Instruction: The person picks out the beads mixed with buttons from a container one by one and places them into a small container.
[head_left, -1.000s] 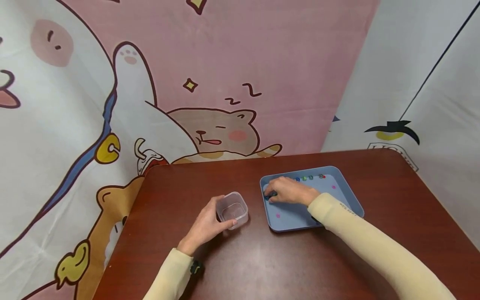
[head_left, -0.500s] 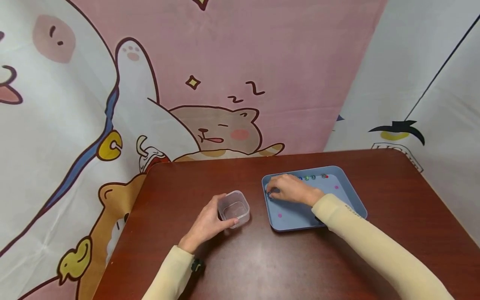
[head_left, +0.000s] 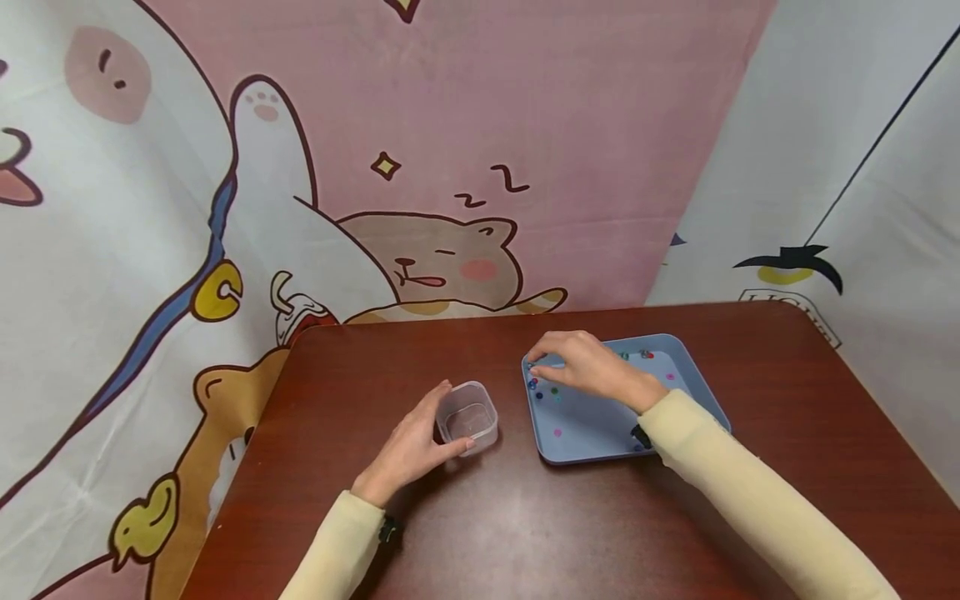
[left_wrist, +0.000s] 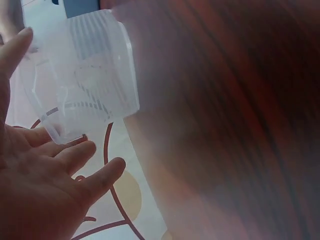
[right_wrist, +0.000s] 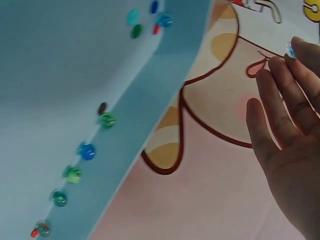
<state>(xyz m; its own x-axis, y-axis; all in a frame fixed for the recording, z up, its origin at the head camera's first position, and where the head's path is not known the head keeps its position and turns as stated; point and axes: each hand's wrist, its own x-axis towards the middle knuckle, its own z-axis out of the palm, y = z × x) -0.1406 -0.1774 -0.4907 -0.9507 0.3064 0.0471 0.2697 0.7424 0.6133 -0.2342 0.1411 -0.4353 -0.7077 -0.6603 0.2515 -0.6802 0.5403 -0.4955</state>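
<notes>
My left hand [head_left: 408, 450] grips a clear square plastic container [head_left: 468, 417], thumb on the near side and fingers round the far side. In the left wrist view the container [left_wrist: 90, 80] looks see-through, with the hand's spread lower fingers beneath it. My right hand [head_left: 588, 367] is over the left end of a blue tray [head_left: 592, 429]. Between its thumb and index finger it pinches a clear bluish glass marble [right_wrist: 290, 50], seen in the right wrist view. Other marbles lie in the tray, among them a blue one [right_wrist: 87, 151] and a green one [right_wrist: 107, 120].
Small flat coloured pieces, such as a green one [right_wrist: 136, 31], lie in the tray with the marbles. The brown tabletop [head_left: 510, 525] carries both tray and container. A printed cloth [head_left: 600, 167] hangs behind the table's far edge.
My right hand has risen off the tray floor at its left end, now with a marble in its fingertips. Several small pieces below it have come into sight. The left hand stays in place.
</notes>
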